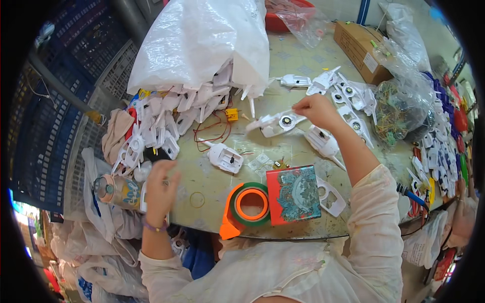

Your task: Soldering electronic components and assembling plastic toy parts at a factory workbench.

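Note:
My right hand [317,111] pinches the end of a white plastic shell [277,124] with a round black-rimmed piece in it, held over the table. My left hand [161,188] is raised at the table's left edge, close to a clear bottle [118,191]; its fingers are smeared by motion. Between the hands lies another white shell [224,157] with a rectangular opening and thin red wires by it. More white shells lie beyond my right hand, among them one under my wrist [323,142]. Nearer me are an orange and green tape dispenser [247,204] and a red box with a worn, bluish top [294,195].
A large white sack [202,43] spills a heap of white shells [156,118] at the left. At the right sit a cardboard box [361,53] and a clear bag of wired parts [396,118]. A small yellow block [232,114] with red wires lies mid-table. A red basin [283,22] stands at the back.

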A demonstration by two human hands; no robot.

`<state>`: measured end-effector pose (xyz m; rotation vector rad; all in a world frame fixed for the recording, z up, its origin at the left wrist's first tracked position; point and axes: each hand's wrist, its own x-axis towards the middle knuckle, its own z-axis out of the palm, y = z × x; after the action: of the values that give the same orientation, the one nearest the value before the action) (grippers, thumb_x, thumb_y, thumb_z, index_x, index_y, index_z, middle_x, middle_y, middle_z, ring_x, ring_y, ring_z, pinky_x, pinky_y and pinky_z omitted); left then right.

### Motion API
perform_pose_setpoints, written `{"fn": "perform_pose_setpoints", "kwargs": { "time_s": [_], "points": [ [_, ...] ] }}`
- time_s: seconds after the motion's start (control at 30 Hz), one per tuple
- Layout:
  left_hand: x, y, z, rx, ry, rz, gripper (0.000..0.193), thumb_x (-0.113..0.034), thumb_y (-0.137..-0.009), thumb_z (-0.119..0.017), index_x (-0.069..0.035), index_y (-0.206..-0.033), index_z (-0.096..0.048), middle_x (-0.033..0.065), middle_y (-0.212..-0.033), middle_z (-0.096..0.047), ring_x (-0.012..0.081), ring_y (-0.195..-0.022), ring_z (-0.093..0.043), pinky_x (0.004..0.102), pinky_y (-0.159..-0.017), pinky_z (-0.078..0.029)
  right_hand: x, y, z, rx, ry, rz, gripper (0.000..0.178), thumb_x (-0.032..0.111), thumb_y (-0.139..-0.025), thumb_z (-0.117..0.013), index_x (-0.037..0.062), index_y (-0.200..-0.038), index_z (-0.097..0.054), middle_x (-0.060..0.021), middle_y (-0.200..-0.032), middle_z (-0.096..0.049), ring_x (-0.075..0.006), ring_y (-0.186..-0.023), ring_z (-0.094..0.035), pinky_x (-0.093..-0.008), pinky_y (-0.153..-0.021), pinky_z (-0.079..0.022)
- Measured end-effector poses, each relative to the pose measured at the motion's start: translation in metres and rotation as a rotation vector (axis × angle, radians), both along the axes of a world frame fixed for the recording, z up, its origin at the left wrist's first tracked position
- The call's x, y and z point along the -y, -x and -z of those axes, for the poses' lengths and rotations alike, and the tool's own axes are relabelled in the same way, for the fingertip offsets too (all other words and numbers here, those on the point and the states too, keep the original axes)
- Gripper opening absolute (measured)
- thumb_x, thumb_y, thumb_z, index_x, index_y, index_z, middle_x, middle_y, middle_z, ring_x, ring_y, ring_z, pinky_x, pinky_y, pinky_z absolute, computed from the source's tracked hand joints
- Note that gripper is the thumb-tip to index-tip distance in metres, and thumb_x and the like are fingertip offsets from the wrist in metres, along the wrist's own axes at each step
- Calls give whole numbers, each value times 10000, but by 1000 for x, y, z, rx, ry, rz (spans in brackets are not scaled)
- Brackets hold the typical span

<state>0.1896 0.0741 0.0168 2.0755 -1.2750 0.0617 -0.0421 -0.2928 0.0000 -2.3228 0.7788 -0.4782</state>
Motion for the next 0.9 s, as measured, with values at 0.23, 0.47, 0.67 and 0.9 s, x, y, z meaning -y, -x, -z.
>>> {"fn": "perform_pose_setpoints", "kwargs": {
  "time_s": [0.23, 0.47, 0.67, 0.9],
  "points": [
    [66, 11, 43, 101, -76, 368, 305, -177, -759, -666, -63, -1036, -610, 103, -1096, -588, 287, -1044, -534, 374, -877, -433, -40, -51, 42, 66, -147, -141, 190, 166, -753, -675, 51, -901, -708, -135, -797, -683, -251, -741, -658, -314, -688, -505],
    [103, 29, 61, 353, -220, 392, 502, -372, -731, -697, -95, -1134, -584, 101, -1215, -522, 308, -1185, -425, 431, -974, -347, -47, -43, 32, -131, -144, -367, 500, 239, -799, -648, 46, -1242, -522, -178, -1096, -618, -280, -1020, -598, -360, -860, -473],
    [86, 15, 62, 346, -360, 378, 470, -262, -683, -682, -110, -1117, -588, 125, -1230, -507, 324, -1201, -408, 435, -974, -348, -21, -21, 32, -154, -219, -317, 413, 227, -806, -634, 9, -1153, -583, -168, -1049, -638, -254, -937, -625, -333, -829, -485],
    [35, -11, 53, 289, -452, 491, 364, -106, -676, -615, -83, -1039, -614, 142, -1279, -484, 364, -1233, -393, 433, -990, -365, 2, 3, 20, -192, -87, -212, 375, 265, -780, -659, 16, -1059, -630, -158, -958, -662, -264, -875, -638, -357, -773, -498]
  ]
}}
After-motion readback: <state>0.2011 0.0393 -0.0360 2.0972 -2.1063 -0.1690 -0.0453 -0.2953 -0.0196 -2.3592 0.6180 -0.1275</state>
